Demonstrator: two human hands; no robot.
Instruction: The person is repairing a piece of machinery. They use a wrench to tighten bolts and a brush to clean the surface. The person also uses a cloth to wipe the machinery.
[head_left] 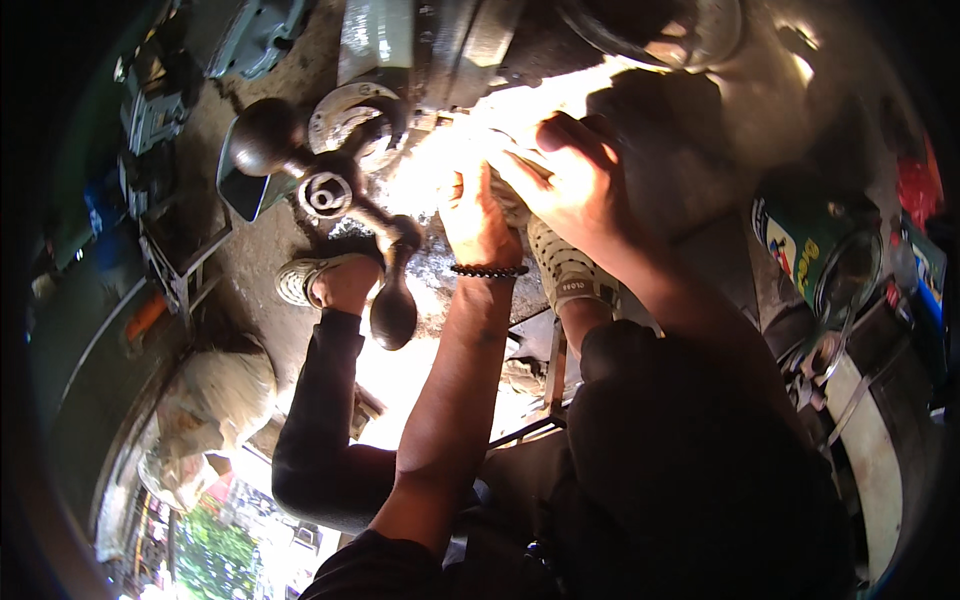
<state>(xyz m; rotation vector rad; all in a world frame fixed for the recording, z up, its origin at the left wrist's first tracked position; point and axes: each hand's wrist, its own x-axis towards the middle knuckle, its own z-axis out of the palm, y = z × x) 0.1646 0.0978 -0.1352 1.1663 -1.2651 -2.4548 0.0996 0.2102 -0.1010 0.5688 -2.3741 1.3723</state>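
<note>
Strong glare washes out the spot where both my hands work, close together above the floor. My left hand (478, 225), with a dark beaded bracelet (488, 271) at its wrist, has its fingers closed. What they pinch is lost in the light. My right hand (580, 185) is just to its right, fingers curled, and a thin pale strip seems to run from them toward the left hand. I cannot make out what it is. Left of my hands stands a dark metal ball-ended crank handle (326, 195) with a round hub, in front of a round metal flange (352, 120).
My feet in perforated clogs (565, 262) are on both sides of the work spot. At right is a green can (825, 250) near metal parts. A pale plastic bag (215, 400) lies at left. Metal machine parts (258, 38) and a round basin (660, 35) are farther off.
</note>
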